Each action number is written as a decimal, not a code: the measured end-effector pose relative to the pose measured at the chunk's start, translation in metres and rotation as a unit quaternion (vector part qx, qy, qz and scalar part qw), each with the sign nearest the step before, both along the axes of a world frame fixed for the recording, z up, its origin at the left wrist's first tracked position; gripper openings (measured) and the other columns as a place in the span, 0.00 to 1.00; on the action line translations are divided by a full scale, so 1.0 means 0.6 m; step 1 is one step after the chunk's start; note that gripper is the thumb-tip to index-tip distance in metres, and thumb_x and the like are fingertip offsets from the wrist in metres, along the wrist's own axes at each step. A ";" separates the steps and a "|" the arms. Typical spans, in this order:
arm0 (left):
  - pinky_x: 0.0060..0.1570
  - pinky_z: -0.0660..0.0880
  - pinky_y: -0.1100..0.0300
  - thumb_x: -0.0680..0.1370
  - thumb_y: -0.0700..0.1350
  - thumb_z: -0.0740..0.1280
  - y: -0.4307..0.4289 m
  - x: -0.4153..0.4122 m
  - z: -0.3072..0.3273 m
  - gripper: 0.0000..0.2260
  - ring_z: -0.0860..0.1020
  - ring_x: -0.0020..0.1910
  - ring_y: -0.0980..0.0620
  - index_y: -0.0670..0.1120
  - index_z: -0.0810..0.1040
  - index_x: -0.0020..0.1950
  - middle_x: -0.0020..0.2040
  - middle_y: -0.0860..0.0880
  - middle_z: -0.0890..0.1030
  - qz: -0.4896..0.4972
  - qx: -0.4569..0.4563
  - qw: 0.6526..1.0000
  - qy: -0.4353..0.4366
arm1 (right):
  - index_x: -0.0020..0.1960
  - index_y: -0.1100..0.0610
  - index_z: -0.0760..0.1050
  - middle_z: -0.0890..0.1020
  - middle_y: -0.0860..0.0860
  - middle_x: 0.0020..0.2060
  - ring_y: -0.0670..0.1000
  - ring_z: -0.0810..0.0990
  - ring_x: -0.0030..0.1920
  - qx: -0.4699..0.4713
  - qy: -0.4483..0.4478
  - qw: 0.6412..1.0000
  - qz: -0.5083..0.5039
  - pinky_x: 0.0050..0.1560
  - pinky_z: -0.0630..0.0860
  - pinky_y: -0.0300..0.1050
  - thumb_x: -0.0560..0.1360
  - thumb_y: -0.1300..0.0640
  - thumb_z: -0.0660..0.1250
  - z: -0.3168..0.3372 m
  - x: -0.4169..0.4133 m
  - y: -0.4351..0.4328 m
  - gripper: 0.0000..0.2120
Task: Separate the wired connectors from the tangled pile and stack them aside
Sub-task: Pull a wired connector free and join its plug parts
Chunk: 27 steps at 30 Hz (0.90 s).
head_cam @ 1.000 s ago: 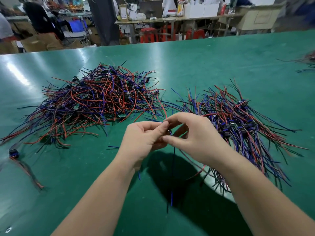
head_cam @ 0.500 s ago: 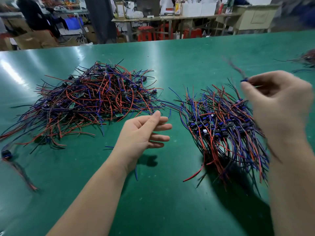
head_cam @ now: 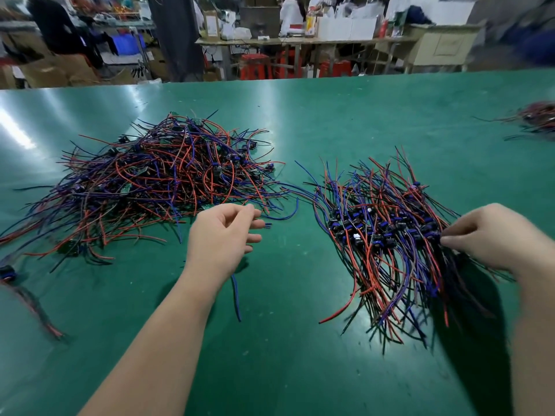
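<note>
Red and blue tangled pile [head_cam: 162,181] lies just past our loose, empty left hand [head_cam: 222,238]; our blurry right hand [head_cam: 492,238] seems to pinch the stack [head_cam: 375,232].

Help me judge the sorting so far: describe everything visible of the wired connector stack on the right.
The stack lies flat on the green table, right of the tangled pile. It holds many thin red, blue and black wires joined to small dark blue-and-black connectors. The connectors cluster in a band across its middle; the wires fan out roughly parallel, near and far. The right hand pinches wires at its right edge.
</note>
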<state>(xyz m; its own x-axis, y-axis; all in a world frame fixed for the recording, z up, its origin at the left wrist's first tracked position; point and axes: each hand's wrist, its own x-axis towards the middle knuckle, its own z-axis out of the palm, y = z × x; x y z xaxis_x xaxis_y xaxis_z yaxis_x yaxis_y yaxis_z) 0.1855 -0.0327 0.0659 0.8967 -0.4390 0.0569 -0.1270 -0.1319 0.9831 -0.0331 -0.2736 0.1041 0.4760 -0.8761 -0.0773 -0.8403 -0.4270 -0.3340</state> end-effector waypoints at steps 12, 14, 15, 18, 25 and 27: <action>0.69 0.57 0.46 0.73 0.48 0.69 0.053 0.073 -0.024 0.23 0.57 0.72 0.41 0.52 0.72 0.68 0.74 0.41 0.62 0.215 0.311 0.888 -0.263 | 0.45 0.53 0.82 0.84 0.50 0.42 0.53 0.80 0.46 -0.117 -0.172 0.963 0.173 0.48 0.74 0.44 0.74 0.55 0.66 0.055 0.134 0.125 0.06; 0.71 0.48 0.43 0.73 0.53 0.68 0.067 0.090 -0.034 0.30 0.49 0.76 0.41 0.54 0.64 0.73 0.77 0.40 0.53 0.214 0.376 0.877 -0.209 | 0.46 0.53 0.81 0.83 0.51 0.44 0.55 0.79 0.48 -0.114 -0.157 0.961 0.196 0.53 0.75 0.48 0.74 0.55 0.64 0.025 0.156 0.145 0.07; 0.72 0.45 0.41 0.73 0.56 0.68 0.072 0.099 -0.040 0.32 0.47 0.76 0.42 0.54 0.61 0.75 0.78 0.40 0.51 0.202 0.404 0.874 -0.180 | 0.47 0.53 0.81 0.83 0.51 0.45 0.56 0.79 0.50 -0.114 -0.141 0.961 0.209 0.54 0.74 0.50 0.75 0.55 0.63 0.008 0.163 0.153 0.08; 0.72 0.43 0.39 0.73 0.64 0.64 0.074 0.115 -0.052 0.33 0.51 0.76 0.43 0.55 0.60 0.75 0.77 0.43 0.57 0.158 0.471 0.856 -0.143 | 0.49 0.54 0.81 0.82 0.51 0.47 0.56 0.78 0.51 -0.101 -0.116 0.958 0.241 0.55 0.73 0.52 0.76 0.56 0.63 -0.032 0.171 0.168 0.09; 0.69 0.53 0.43 0.71 0.57 0.68 0.056 0.099 -0.031 0.29 0.61 0.70 0.42 0.53 0.66 0.70 0.71 0.44 0.64 0.286 0.318 0.870 -0.245 | 0.48 0.54 0.81 0.82 0.49 0.46 0.53 0.79 0.49 -0.073 -0.145 0.950 0.266 0.54 0.74 0.52 0.75 0.57 0.64 -0.057 0.174 0.177 0.07; 0.68 0.53 0.44 0.70 0.55 0.69 0.050 0.118 -0.008 0.30 0.59 0.71 0.42 0.53 0.64 0.71 0.72 0.43 0.63 0.302 0.306 0.855 -0.290 | 0.48 0.54 0.81 0.82 0.49 0.45 0.53 0.79 0.49 -0.070 -0.149 0.949 0.268 0.54 0.74 0.51 0.75 0.58 0.64 -0.059 0.174 0.174 0.07</action>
<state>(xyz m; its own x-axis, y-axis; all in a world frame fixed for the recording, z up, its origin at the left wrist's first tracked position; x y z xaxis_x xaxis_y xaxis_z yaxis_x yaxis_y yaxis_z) 0.2562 -0.0025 0.0612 0.8690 -0.0136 0.4947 -0.2979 -0.8125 0.5011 0.0713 -0.1689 0.0689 0.8388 -0.4935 0.2301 -0.3667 -0.8244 -0.4313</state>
